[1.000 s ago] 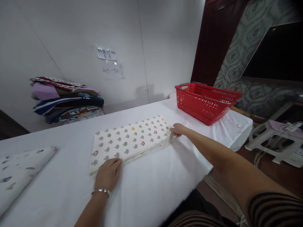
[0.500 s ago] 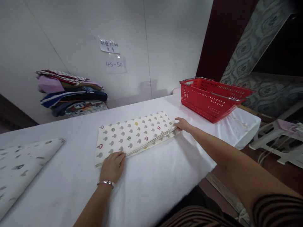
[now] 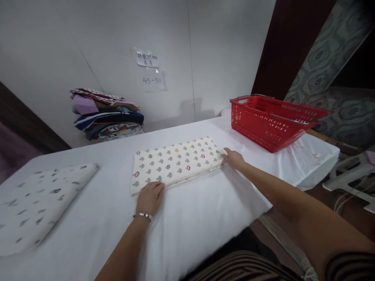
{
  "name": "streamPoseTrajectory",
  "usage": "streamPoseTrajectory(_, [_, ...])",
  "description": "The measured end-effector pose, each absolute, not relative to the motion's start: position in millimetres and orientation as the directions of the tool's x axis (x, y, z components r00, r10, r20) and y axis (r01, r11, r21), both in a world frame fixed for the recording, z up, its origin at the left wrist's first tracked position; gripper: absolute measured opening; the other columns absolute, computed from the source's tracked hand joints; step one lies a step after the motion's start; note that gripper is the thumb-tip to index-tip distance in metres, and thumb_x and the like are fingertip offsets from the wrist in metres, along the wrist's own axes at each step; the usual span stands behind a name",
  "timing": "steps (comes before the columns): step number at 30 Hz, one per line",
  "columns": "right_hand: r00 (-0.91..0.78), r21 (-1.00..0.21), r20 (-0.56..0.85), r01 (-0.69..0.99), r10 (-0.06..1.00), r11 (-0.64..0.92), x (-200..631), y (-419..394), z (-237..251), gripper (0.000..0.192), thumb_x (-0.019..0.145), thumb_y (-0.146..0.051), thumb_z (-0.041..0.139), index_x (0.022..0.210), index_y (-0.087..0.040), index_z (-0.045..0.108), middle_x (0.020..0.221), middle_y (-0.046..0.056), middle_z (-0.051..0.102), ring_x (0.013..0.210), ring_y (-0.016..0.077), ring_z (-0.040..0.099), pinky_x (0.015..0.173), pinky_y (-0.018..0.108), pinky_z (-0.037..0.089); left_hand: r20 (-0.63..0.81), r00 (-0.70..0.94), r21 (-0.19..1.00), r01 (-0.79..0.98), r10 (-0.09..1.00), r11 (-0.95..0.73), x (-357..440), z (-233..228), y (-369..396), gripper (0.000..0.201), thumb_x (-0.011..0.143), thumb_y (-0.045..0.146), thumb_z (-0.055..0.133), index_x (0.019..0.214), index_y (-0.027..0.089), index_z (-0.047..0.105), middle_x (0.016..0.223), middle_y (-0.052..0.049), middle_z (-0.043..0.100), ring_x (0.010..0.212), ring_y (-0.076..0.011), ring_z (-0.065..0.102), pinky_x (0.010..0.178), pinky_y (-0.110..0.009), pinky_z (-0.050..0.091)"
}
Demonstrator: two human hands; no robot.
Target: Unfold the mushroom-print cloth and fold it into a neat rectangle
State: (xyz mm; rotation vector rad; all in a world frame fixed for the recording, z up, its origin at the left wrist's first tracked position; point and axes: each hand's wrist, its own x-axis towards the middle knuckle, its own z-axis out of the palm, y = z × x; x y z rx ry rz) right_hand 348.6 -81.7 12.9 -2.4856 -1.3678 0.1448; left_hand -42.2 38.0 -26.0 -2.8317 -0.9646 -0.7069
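Note:
A folded white cloth (image 3: 175, 160) printed with grey, red, green and yellow mushrooms lies flat on the white-covered table. At its near left corner, my left hand (image 3: 150, 197), with a silver bracelet at the wrist, is closed over the layered edge. My right hand (image 3: 233, 159) pinches the right end of that same near edge between thumb and fingers. The undersides of both grips are hidden. Farther left rests a second folded white cloth (image 3: 47, 207) with dark and grey marks, apart from my hands.
A red plastic basket (image 3: 275, 121) with metal handles stands at the back right. Against the wall at back left is a pile of folded fabrics (image 3: 108, 115). Two paper notes (image 3: 152, 80) hang on the wall. A white plastic stool (image 3: 351, 183) is beyond the table's right end.
The view has turned left, so everything sits farther right. Along the near edge, the lower layer that stuck out now lies closer in line with the upper layers. Both hands stay on the cloth.

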Motion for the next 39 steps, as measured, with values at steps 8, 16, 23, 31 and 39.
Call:
streamPoseTrajectory(8, [-0.239, -0.056, 0.439, 0.955, 0.866, 0.291, 333, -106, -6, 0.03, 0.083, -0.017, 0.046, 0.11, -0.018, 0.057, 0.114, 0.011, 0.057, 0.108, 0.0227, 0.047, 0.089, 0.037, 0.037, 0.441, 0.724, 0.012, 0.586, 0.531, -0.81, -30, -21, 29, 0.031, 0.085, 0.028, 0.043, 0.109, 0.017, 0.06, 0.108, -0.01, 0.062, 0.1, -0.0246, 0.053, 0.085, -0.04, 0.043])
streamPoseTrajectory(16, [-0.254, 0.022, 0.355, 0.964, 0.9, 0.264, 346, -92, -9, 0.025, 0.087, -0.014, 0.043, 0.105, -0.016, 0.06, 0.103, 0.011, 0.063, 0.096, 0.0214, 0.054, 0.083, 0.035, 0.037, 0.315, 0.816, -0.026, 0.518, 0.484, -0.855, 31, -4, 13, 0.028, 0.085, 0.021, 0.048, 0.11, 0.018, 0.057, 0.112, -0.009, 0.059, 0.103, -0.0229, 0.051, 0.086, -0.037, 0.041])
streamPoseTrajectory(23, [-0.283, 0.029, 0.292, 0.957, 0.914, 0.287, 355, -86, -10, 0.03, 0.088, -0.015, 0.041, 0.112, -0.017, 0.059, 0.108, 0.01, 0.063, 0.1, 0.021, 0.055, 0.086, 0.034, 0.036, 0.258, 0.794, -0.014, 0.572, 0.55, -0.82, 52, -11, 15, 0.021, 0.088, 0.026, 0.045, 0.101, 0.021, 0.06, 0.104, -0.006, 0.059, 0.093, -0.0206, 0.051, 0.08, -0.034, 0.041])
streamPoseTrajectory(31, [-0.311, 0.064, 0.262, 0.95, 0.914, 0.305, 363, -81, -10, 0.032, 0.089, -0.015, 0.038, 0.113, -0.016, 0.059, 0.107, 0.011, 0.064, 0.097, 0.0212, 0.057, 0.084, 0.034, 0.038, 0.28, 0.79, 0.0, 0.568, 0.545, -0.823, 53, -11, 15, 0.024, 0.089, 0.034, 0.044, 0.099, 0.021, 0.061, 0.102, -0.006, 0.059, 0.091, -0.0196, 0.051, 0.079, -0.033, 0.041])
streamPoseTrajectory(39, [-0.322, 0.089, 0.275, 0.947, 0.906, 0.309, 364, -82, -6, 0.031, 0.089, -0.013, 0.038, 0.113, -0.015, 0.058, 0.104, 0.01, 0.066, 0.094, 0.0202, 0.059, 0.081, 0.033, 0.039, 0.274, 0.781, -0.006, 0.585, 0.561, -0.811, 69, -7, 10, 0.024, 0.089, 0.037, 0.042, 0.099, 0.024, 0.06, 0.102, -0.005, 0.059, 0.093, -0.0201, 0.05, 0.076, -0.034, 0.04])
